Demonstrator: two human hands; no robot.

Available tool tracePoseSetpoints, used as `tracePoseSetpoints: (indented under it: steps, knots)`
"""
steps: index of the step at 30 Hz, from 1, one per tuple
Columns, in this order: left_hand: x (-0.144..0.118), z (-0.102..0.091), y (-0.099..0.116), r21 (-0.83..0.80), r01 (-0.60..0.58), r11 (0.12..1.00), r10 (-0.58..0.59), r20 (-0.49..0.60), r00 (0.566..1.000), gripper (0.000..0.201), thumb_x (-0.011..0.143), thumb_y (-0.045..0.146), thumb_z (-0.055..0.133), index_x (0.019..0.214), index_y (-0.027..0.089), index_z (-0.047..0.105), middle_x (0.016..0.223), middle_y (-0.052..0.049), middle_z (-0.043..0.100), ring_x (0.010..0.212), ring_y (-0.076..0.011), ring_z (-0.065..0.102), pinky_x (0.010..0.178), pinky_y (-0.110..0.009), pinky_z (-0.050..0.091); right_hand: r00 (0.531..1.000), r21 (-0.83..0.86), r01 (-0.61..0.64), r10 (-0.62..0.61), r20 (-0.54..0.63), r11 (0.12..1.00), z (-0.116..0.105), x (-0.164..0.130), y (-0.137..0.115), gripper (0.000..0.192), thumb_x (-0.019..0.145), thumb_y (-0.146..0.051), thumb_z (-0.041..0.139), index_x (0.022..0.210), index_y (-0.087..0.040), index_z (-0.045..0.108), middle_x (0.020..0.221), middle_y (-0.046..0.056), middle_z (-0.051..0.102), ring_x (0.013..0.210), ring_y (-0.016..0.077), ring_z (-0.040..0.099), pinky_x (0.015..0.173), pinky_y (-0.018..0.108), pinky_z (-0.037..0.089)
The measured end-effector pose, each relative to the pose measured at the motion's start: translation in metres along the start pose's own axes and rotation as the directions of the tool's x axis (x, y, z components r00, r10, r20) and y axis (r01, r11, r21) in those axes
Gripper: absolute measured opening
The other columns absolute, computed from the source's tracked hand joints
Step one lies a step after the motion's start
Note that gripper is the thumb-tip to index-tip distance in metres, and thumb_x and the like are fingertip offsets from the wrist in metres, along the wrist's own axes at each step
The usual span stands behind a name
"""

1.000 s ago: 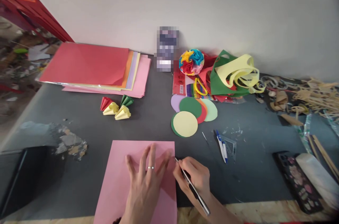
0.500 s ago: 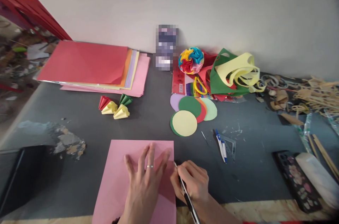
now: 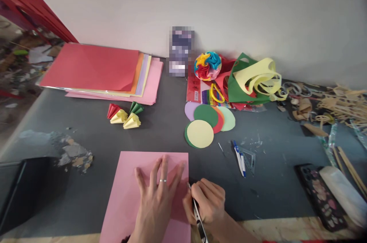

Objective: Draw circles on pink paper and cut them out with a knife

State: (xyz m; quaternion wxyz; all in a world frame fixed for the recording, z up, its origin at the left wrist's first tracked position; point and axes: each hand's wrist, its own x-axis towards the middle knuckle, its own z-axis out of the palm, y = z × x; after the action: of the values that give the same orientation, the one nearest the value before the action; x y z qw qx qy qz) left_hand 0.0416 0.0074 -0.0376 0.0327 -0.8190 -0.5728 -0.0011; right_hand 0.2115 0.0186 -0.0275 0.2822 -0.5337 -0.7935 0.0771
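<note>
Under pink sheet (image 3: 122, 197): grey table (image 3: 272, 193), wall (image 3: 129, 5) beyond
Your left hand (image 3: 155, 201): spread flat atop
Your right hand (image 3: 209, 200): closed round cutter (image 3: 198, 219), butt cropped

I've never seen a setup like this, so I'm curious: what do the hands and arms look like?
They're a person's. The left hand wears a silver-coloured ring; something dark shows at its wrist. The right hand is ungloved, its visible forearm sleeveless.
</note>
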Motion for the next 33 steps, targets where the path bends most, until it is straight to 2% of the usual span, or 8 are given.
tracePoseSetpoints:
  steps: [3,7,10,13,18,23,28,33]
  knots:
    - [-0.003,0.001,-0.002,0.005,-0.017,1.0,0.017,-0.022,1.0,0.087,0.085,0.025,0.063,0.162,0.03,0.025,0.166,-0.019,0.038,0.15,-0.0388,0.04,0.121,-0.079,0.022,0.994,0.157,-0.067,0.079,-0.07,0.985,-0.001,-0.001,0.005,0.024,0.075,-0.011,0.064,0.07,-0.028,0.047,0.052,-0.003,0.052,0.045,0.0177,0.051,0.044,0.034,0.041]
    - [-0.013,0.004,-0.015,-0.04,-0.075,0.996,0.075,-0.014,0.997,0.094,0.079,0.019,0.062,0.162,0.034,0.022,0.169,-0.013,0.036,0.161,-0.033,0.019,0.125,-0.075,0.016,0.976,0.259,-0.169,0.198,-0.091,0.951,-0.002,0.006,0.015,0.03,0.089,-0.012,0.06,0.113,-0.029,0.063,0.078,0.001,0.074,0.062,0.0193,0.07,0.06,0.032,0.06]
    - [-0.019,0.006,-0.025,-0.035,-0.117,0.992,0.117,-0.022,0.993,0.082,0.085,0.021,0.058,0.16,0.035,0.029,0.169,-0.007,0.037,0.163,-0.0258,0.011,0.129,-0.07,0.009,0.986,0.174,-0.16,0.165,-0.019,0.972,-0.001,0.016,0.018,0.038,0.096,-0.016,0.058,0.131,-0.029,0.063,0.11,0.005,0.079,0.101,0.0253,0.075,0.087,0.038,0.063]
    - [-0.019,0.006,-0.027,-0.03,-0.128,0.991,0.126,-0.05,0.991,0.069,0.09,0.025,0.054,0.157,0.033,0.038,0.168,-0.005,0.04,0.164,-0.0232,0.007,0.13,-0.068,0.004,0.997,0.009,-0.078,0.078,-0.002,0.997,0.004,0.022,0.017,0.04,0.096,-0.021,0.061,0.136,-0.024,0.06,0.119,0.007,0.078,0.113,0.0288,0.071,0.09,0.041,0.059]
    - [-0.016,0.004,-0.023,-0.039,-0.105,0.994,0.102,-0.071,0.992,0.066,0.091,0.022,0.05,0.155,0.032,0.041,0.171,0.003,0.031,0.164,-0.0232,0.005,0.131,-0.067,0.0,0.997,0.012,-0.073,0.073,-0.023,0.997,0.003,0.022,0.011,0.038,0.096,-0.018,0.062,0.133,-0.024,0.062,0.117,0.006,0.079,0.106,0.0256,0.074,0.086,0.038,0.059]
    - [-0.015,0.003,-0.022,-0.055,-0.106,0.993,0.1,-0.1,0.99,0.063,0.093,0.024,0.048,0.155,0.03,0.043,0.17,0.003,0.032,0.164,-0.0236,0.005,0.132,-0.065,-0.002,0.964,0.325,-0.265,0.255,0.075,0.908,0.002,0.023,0.003,0.039,0.094,-0.025,0.067,0.131,-0.033,0.063,0.114,-0.001,0.079,0.095,0.0181,0.077,0.086,0.029,0.064]
    - [-0.013,-0.002,-0.027,-0.106,-0.067,0.992,0.056,-0.102,0.993,0.06,0.099,0.032,0.048,0.158,0.029,0.037,0.167,0.002,0.039,0.163,-0.0153,0.001,0.133,-0.055,-0.006,0.929,0.421,-0.363,0.36,0.09,0.831,0.002,0.033,-0.001,0.022,0.093,-0.024,0.068,0.113,-0.031,0.071,0.097,-0.003,0.08,0.084,0.0154,0.078,0.08,0.023,0.062]
    - [-0.009,-0.01,-0.047,-0.125,-0.102,0.987,0.096,-0.051,0.994,0.067,0.099,0.045,0.055,0.159,0.041,0.028,0.168,0.001,0.038,0.16,-0.0197,0.021,0.131,-0.057,-0.005,0.905,0.44,-0.421,0.396,0.152,0.793,-0.006,0.064,0.001,0.02,0.092,-0.026,0.069,0.112,-0.027,0.073,0.095,-0.001,0.08,0.082,0.0151,0.078,0.079,0.022,0.061]
